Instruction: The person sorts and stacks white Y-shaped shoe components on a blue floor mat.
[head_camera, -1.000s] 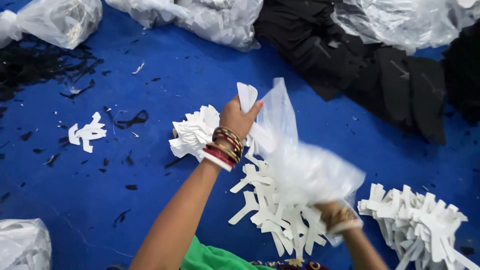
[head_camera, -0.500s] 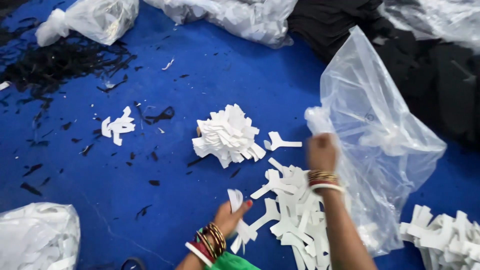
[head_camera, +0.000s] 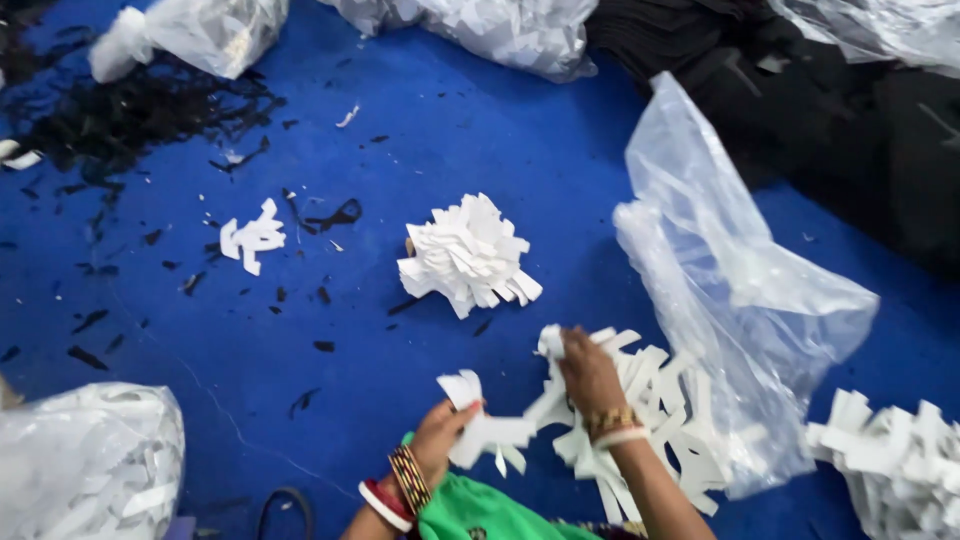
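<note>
At the lower centre of the frame the left hand (head_camera: 440, 440) pinches a small bunch of white cut pieces (head_camera: 490, 432) between thumb and fingers, closed on their near edge, while the right hand (head_camera: 588, 372) is curled shut over the top of the flat heap of the same pieces (head_camera: 650, 420) just to its right, fingers pressing a tuft at its upper left corner. The pieces look like thin die-cut interlining or paper, each a narrow forked or Y-like shape, pure white and matt; I judge them very light, limp rather than stiff, and prone to slide off one another, so a firm pinch across several layers near the stem, where the shape is widest, should hold better than grabbing a loose tip, which would likely bend or tear. The heap lies on the blue floor covering (head_camera: 480, 140), partly overlapping the mouth of a crumpled clear plastic bag (head_camera: 740, 290) that spreads up toward the right centre. Above the hands, at mid-frame, sits a fanned bundle of white pieces (head_camera: 468, 255), well apart from them; a smaller white cluster (head_camera: 252, 236) lies left of it among black scraps (head_camera: 140, 110). Another white stack (head_camera: 895, 465) fills the lower right corner, a filled bag (head_camera: 85, 465) the lower left, and black cloth (head_camera: 830, 110) the upper right.
</note>
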